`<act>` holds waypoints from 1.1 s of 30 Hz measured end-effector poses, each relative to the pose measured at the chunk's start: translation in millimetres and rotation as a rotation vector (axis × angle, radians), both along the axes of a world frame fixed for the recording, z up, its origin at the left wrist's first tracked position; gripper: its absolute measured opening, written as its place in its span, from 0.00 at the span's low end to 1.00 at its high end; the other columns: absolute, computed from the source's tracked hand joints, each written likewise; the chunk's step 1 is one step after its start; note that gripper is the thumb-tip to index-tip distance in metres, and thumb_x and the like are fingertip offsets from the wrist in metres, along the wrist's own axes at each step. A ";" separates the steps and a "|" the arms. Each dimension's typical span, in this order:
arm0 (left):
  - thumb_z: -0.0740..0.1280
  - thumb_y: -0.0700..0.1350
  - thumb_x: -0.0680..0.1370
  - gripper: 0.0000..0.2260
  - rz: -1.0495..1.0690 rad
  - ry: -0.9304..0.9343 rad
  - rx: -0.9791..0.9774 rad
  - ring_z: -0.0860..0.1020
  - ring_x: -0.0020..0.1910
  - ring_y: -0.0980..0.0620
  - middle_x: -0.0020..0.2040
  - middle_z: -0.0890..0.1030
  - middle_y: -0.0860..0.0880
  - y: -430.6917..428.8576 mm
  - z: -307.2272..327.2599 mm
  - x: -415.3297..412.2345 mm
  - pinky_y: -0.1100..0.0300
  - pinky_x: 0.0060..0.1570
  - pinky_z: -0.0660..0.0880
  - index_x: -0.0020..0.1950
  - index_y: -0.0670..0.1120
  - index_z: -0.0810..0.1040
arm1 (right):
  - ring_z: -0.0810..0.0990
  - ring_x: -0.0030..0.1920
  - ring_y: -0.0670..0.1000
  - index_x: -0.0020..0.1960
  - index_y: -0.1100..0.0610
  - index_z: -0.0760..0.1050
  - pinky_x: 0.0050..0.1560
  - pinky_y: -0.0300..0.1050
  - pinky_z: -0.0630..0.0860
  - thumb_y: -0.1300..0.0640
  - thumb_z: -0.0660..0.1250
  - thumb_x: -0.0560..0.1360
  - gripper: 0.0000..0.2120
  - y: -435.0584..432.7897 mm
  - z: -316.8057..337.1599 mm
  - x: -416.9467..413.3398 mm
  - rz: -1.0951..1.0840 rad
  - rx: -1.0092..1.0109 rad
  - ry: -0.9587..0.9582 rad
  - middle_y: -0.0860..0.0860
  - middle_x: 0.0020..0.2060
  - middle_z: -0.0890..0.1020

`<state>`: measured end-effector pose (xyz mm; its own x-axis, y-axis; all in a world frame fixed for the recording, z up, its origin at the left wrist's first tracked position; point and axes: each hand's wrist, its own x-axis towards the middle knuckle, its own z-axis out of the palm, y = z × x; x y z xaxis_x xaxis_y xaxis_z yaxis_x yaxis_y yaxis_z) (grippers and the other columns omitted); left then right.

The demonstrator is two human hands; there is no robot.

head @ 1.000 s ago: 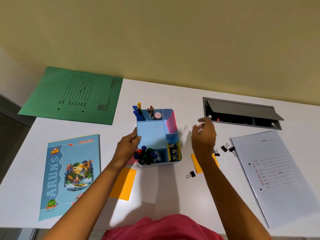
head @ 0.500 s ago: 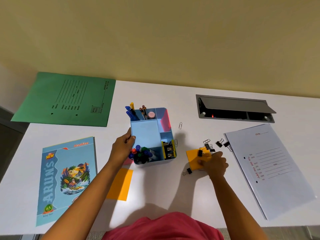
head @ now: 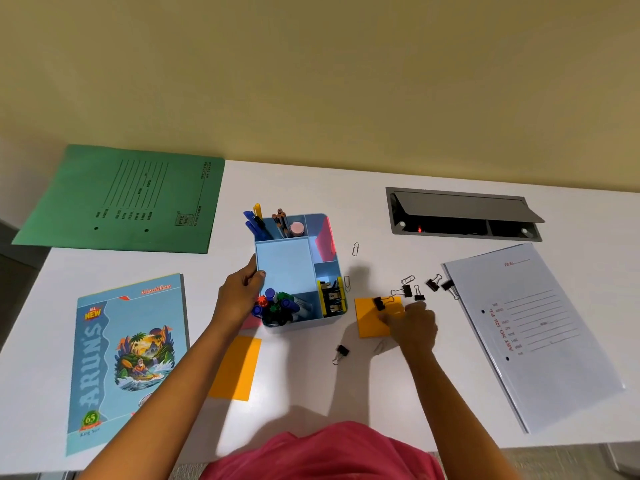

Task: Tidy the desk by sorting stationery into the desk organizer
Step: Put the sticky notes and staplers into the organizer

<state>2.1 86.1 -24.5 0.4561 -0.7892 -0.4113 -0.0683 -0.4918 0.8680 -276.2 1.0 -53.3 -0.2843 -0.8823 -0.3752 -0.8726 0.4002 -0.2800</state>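
Observation:
The light blue desk organizer (head: 284, 265) stands mid-desk with pens, pencils, markers and binder clips in its compartments. My left hand (head: 240, 297) grips its left wall. My right hand (head: 414, 327) rests on an orange sticky note pad (head: 370, 320) to the organizer's right, its curled thumb and fingers pinching at a black binder clip (head: 379, 303) that lies on the pad. More loose binder clips (head: 433, 283) lie just beyond that hand, and another binder clip (head: 341, 352) lies nearer me. Paper clips (head: 355, 248) lie right of the organizer.
A green folder (head: 128, 199) lies at the back left and a blue notebook (head: 128, 351) at the front left. An orange note (head: 235, 367) lies near my left forearm. A white file (head: 533, 330) lies at the right, behind it an open grey cable box (head: 460, 216).
My right hand came down from above the desk near the paper clip onto the orange pad and curled at the binder clip. My left hand has stayed on the organizer.

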 end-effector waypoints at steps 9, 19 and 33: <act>0.58 0.46 0.81 0.14 0.001 0.004 0.017 0.78 0.56 0.44 0.55 0.81 0.47 -1.0 3.1 -2.0 0.43 0.57 0.75 0.66 0.53 0.74 | 0.72 0.63 0.61 0.63 0.62 0.65 0.59 0.50 0.71 0.46 0.77 0.66 0.35 -9.7 -6.6 10.8 0.017 0.230 0.011 0.60 0.60 0.74; 0.60 0.46 0.81 0.12 0.008 0.021 0.000 0.78 0.55 0.46 0.54 0.81 0.48 -0.5 4.3 0.2 0.45 0.57 0.75 0.62 0.58 0.74 | 0.78 0.50 0.64 0.53 0.65 0.73 0.44 0.50 0.72 0.59 0.68 0.76 0.11 -15.0 38.8 -0.1 0.072 -0.338 -0.025 0.63 0.48 0.80; 0.60 0.47 0.81 0.15 0.001 0.037 -0.012 0.78 0.56 0.47 0.55 0.80 0.49 -2.4 0.2 -1.3 0.46 0.57 0.76 0.68 0.54 0.73 | 0.72 0.29 0.51 0.43 0.62 0.72 0.28 0.33 0.63 0.62 0.68 0.74 0.06 -28.2 74.6 116.8 0.434 -0.695 -0.441 0.53 0.31 0.75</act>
